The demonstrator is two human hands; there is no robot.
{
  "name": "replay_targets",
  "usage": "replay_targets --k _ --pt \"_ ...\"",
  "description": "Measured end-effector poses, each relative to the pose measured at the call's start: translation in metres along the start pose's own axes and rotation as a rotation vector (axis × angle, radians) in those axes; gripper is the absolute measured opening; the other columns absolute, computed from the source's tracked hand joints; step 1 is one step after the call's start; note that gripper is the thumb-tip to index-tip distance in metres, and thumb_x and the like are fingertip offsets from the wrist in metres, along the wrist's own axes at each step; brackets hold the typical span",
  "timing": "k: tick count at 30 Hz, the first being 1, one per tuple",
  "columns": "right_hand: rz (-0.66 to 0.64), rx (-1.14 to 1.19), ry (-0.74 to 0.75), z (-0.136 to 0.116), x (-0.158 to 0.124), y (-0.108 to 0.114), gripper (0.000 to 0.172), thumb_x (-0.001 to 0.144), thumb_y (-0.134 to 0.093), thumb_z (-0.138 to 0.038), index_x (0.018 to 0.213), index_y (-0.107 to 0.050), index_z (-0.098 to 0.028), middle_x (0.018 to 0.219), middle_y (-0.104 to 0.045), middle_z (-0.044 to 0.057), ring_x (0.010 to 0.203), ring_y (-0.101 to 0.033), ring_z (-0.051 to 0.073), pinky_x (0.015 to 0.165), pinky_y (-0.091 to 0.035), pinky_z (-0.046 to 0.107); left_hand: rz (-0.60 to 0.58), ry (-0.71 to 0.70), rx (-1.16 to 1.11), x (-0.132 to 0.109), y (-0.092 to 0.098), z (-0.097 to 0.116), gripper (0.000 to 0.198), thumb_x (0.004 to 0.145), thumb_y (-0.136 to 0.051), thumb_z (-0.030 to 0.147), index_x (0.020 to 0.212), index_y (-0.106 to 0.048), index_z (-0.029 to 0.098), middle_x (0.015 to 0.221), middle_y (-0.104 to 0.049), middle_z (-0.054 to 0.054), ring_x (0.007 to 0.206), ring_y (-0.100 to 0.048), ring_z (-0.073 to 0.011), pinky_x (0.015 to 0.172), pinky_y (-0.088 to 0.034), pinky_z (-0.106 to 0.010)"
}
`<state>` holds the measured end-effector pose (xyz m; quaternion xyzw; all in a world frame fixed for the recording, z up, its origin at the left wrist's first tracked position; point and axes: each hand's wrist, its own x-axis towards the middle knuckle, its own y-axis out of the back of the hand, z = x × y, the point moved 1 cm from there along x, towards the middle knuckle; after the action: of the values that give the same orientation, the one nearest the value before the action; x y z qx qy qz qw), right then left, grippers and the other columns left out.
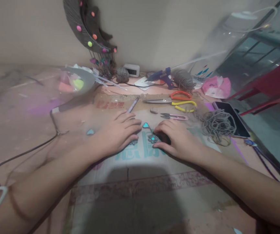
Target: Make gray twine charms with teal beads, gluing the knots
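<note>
My left hand (124, 131) lies palm down on the white printed sheet, its fingers outstretched. A small grey piece (133, 142), partly hidden, shows beneath its fingertips. My right hand (175, 136) is curved, with thumb and index tips at the right edge of a grey flower ornament (152, 139) with a turquoise centre. From that flower a thin dark cord runs up to a grey-edged turquoise heart (145, 125). Another turquoise heart (90, 132) lies left of my left hand. Just beyond the hands are a pen (133, 104) and pink-handled thread snips (175, 116).
Scissors (171, 101) with orange and yellow handles lie farther back. Behind them are a blue glue gun (161, 78), grey yarn balls (122, 75) and a small white clock (131, 70). Tangled grey yarn (219, 125) covers part of a dark phone (239, 125) on the right. A black cable (25, 149) crosses the left side.
</note>
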<state>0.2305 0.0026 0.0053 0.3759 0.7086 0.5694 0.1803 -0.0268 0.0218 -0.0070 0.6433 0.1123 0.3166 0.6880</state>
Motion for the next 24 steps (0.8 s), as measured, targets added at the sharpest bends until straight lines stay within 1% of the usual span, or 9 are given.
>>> replay_targets --k 2,5,10,13,16,18,20,21,24 --pt "-0.005 0.024 0.033 -0.001 0.0 -0.004 0.027 0.094 -0.066 -0.04 0.105 -0.065 -0.015 0.104 -0.067 0.012 0.102 -0.059 0.028 0.091 -0.047 0.043 -0.034 -0.027 -0.046 0.001 0.002 0.003 0.042 0.106 -0.041 0.041 0.132 -0.066 0.02 0.144 -0.064 -0.004 0.138 -0.048 -0.0306 0.12 -0.026 -0.051" --pt "0.0 0.078 0.108 -0.004 0.002 -0.009 0.024 0.097 -0.061 -0.035 0.11 -0.067 -0.015 0.105 -0.067 0.012 0.103 -0.058 0.027 0.094 -0.047 0.043 -0.078 -0.045 -0.07 0.001 0.001 0.003 0.047 0.106 -0.038 0.045 0.136 -0.063 0.019 0.146 -0.062 -0.005 0.139 -0.047 -0.0313 0.121 -0.025 -0.052" --pt "0.02 0.096 0.13 -0.004 0.008 -0.016 0.024 0.1 -0.056 -0.032 0.114 -0.067 -0.017 0.107 -0.067 0.012 0.105 -0.059 0.026 0.095 -0.046 0.044 -0.082 0.019 0.005 -0.002 -0.003 -0.003 0.052 0.105 -0.037 0.049 0.137 -0.063 0.017 0.146 -0.062 -0.006 0.144 -0.042 -0.0342 0.123 -0.017 -0.057" --pt "0.055 0.112 0.124 -0.004 0.008 -0.016 0.029 0.099 -0.058 -0.034 0.122 -0.063 -0.017 0.112 -0.068 0.013 0.109 -0.06 0.027 0.097 -0.047 0.045 -0.074 0.056 0.007 0.001 0.0 -0.004 0.05 0.105 -0.039 0.048 0.136 -0.064 0.018 0.145 -0.063 -0.007 0.144 -0.044 -0.0338 0.123 -0.018 -0.058" --pt "0.165 0.136 0.1 -0.003 0.004 -0.013 0.035 0.097 -0.062 -0.034 0.126 -0.058 -0.016 0.114 -0.07 0.015 0.106 -0.064 0.028 0.094 -0.05 0.046 -0.024 0.102 0.023 0.004 0.017 -0.007 0.046 0.103 -0.042 0.043 0.135 -0.065 0.019 0.144 -0.064 -0.01 0.141 -0.047 -0.0331 0.12 -0.026 -0.055" --pt "0.243 0.126 0.079 0.0 0.003 -0.011 0.025 0.097 -0.06 -0.03 0.118 -0.06 -0.016 0.107 -0.072 0.014 0.098 -0.067 0.027 0.087 -0.053 0.044 0.008 0.184 0.053 0.003 0.036 -0.014 0.042 0.101 -0.044 0.04 0.13 -0.067 0.021 0.137 -0.068 -0.01 0.132 -0.056 -0.0326 0.113 -0.036 -0.05" --pt "0.303 0.115 0.032 0.006 0.004 -0.01 0.015 0.097 -0.057 -0.026 0.108 -0.063 -0.017 0.097 -0.073 0.011 0.087 -0.068 0.025 0.08 -0.055 0.04 -0.015 0.327 0.079 -0.004 0.057 -0.026 0.037 0.098 -0.046 0.038 0.121 -0.071 0.024 0.122 -0.075 -0.008 0.113 -0.067 -0.0307 0.097 -0.048 -0.042" --pt "0.324 0.114 0.003 0.009 0.006 -0.009 0.014 0.097 -0.055 -0.025 0.105 -0.064 -0.018 0.093 -0.073 0.01 0.083 -0.069 0.024 0.077 -0.055 0.038 -0.044 0.403 0.091 -0.009 0.066 -0.033 0.034 0.096 -0.048 0.037 0.116 -0.073 0.025 0.114 -0.078 -0.007 0.101 -0.07 -0.0296 0.087 -0.05 -0.039" --pt "0.353 0.135 0.002 0.01 0.011 0.001 0.021 0.097 -0.047 -0.021 0.102 -0.068 -0.021 0.09 -0.075 0.008 0.079 -0.07 0.022 0.073 -0.055 0.036 -0.109 0.538 0.062 -0.03 0.082 -0.051 0.025 0.09 -0.056 0.039 0.099 -0.076 0.027 0.093 -0.08 -0.004 0.076 -0.069 -0.0241 0.068 -0.046 -0.031"
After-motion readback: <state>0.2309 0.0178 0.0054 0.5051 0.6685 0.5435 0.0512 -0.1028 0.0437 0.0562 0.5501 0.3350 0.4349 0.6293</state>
